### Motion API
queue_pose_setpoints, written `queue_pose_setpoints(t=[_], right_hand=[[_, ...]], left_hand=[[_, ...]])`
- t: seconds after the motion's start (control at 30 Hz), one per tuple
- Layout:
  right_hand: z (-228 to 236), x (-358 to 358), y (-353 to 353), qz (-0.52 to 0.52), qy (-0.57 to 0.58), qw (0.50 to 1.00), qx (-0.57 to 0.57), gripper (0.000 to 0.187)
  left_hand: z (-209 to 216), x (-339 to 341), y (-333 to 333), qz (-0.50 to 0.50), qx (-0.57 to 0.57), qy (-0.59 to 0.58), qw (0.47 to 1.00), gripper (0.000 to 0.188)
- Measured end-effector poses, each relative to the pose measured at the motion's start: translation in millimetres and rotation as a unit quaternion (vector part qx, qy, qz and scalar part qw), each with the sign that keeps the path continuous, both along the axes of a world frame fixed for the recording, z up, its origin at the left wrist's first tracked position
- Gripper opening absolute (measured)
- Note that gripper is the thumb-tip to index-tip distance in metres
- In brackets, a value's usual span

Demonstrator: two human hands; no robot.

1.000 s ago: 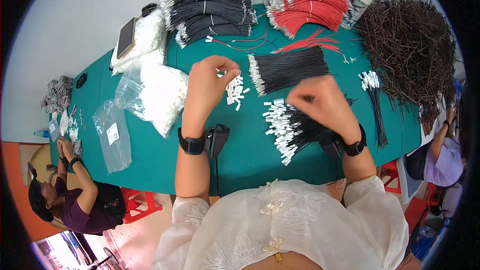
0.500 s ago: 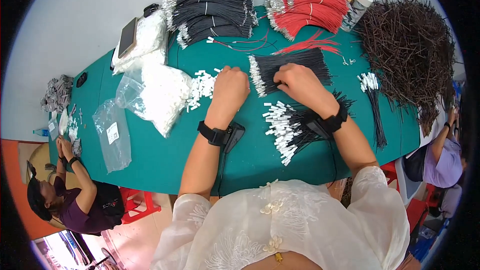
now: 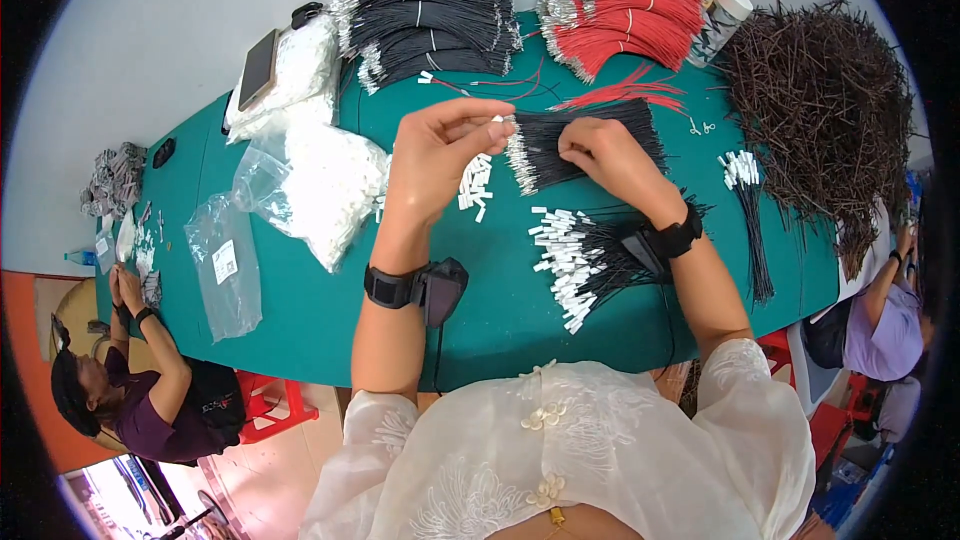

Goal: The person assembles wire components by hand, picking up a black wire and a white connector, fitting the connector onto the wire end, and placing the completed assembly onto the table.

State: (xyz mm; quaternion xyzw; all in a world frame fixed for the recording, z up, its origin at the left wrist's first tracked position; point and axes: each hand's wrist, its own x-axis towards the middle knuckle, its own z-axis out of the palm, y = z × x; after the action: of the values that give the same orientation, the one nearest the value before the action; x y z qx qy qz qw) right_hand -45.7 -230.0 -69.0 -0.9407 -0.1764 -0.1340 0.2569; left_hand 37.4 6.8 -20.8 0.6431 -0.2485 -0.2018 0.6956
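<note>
My left hand point(image 3: 440, 152) is raised at the left end of a row of black wires point(image 3: 630, 125), thumb and index finger pinching a small white connector housing point(image 3: 497, 120). The row's pale metal-tipped ends point(image 3: 521, 162) point left, just beside those fingertips. Over the middle of the row lies my right hand point(image 3: 615, 162), fingers closed and apparently pinching a black wire; the grip itself is partly hidden. Loose white housings point(image 3: 476, 186) lie under and beside my left hand. Nearer me is a pile of black wires with white housings on their ends point(image 3: 566, 265).
A bag of white housings point(image 3: 335, 195) and an empty clear bag point(image 3: 222, 265) lie left. Black wire bundles point(image 3: 430, 15) and red wire bundles point(image 3: 635, 15) sit at the back. A dark tangled heap point(image 3: 815, 110) and a housed-wire bunch point(image 3: 750, 225) are right. Co-workers sit at both sides.
My left hand has moved from the loose housings up and right to the wire ends, turning so the pinched white housing shows. My right hand stays over the black wires, shifted slightly right.
</note>
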Motion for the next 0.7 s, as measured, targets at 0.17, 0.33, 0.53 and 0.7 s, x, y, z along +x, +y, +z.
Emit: queue_pose_setpoints(t=[0.17,0.33,0.53,0.7], right_hand=[[22.5,-9.7,6.5,-0.046,0.099,0.958,0.266,0.004],[46.0,-21.5,21.0,-0.065,0.085,0.906,0.409,0.006],[63.5,-33.8,38.0,-0.102,0.018,0.903,0.417,0.009],[73.2,-37.3,50.1,-0.120,-0.021,0.895,0.429,0.007]], left_hand=[[12.7,-10.4,-1.4,0.003,-0.075,0.049,0.996,0.014],[25.2,-18.9,-1.6,-0.002,-0.097,0.085,0.992,0.015],[24.2,-23.6,-4.9,0.016,-0.115,0.089,0.989,0.016],[18.2,-23.9,-4.2,0.059,-0.112,0.026,0.992,0.016]])
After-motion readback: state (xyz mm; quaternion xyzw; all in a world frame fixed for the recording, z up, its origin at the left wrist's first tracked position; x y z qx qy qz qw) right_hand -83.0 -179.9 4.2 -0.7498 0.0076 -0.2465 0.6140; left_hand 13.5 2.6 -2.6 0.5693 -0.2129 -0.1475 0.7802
